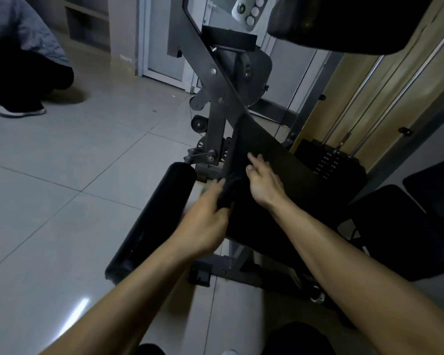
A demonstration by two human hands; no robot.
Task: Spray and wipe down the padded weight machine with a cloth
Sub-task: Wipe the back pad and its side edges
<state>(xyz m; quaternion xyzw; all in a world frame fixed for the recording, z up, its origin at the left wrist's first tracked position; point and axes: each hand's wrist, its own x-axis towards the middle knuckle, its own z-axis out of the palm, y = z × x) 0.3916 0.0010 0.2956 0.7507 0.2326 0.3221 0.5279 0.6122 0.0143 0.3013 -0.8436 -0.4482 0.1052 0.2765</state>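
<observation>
Far out to the left of the left hand, a second person (23, 60) crouches on the tiled floor (75, 175), cut off by the frame's edge so that only dark trousers, a pale shoe and a grey top show. Just left of the left hand lies a black roller pad (151, 221), its near end fading into shadow.

The left hand (205, 224) is motion-blurred; its fingers curl round a dark cloth (228, 193), which it holds bunched against the lower edge of the slanted black pad (280, 155). Cloth and pad are nearly the same dark tone, so the cloth's outline is hard to trace.

Just right of the cloth, the right hand (264, 184) lies flat on that pad, fingers straight and slightly spread, holding nothing.

Beyond both hands rises the grey steel frame of the weight machine (215, 103). To the right of the right hand stands the weight stack (328, 162), its markings too small to read. Further right is a black seat cushion (408, 231), largely lost in darkness.
</observation>
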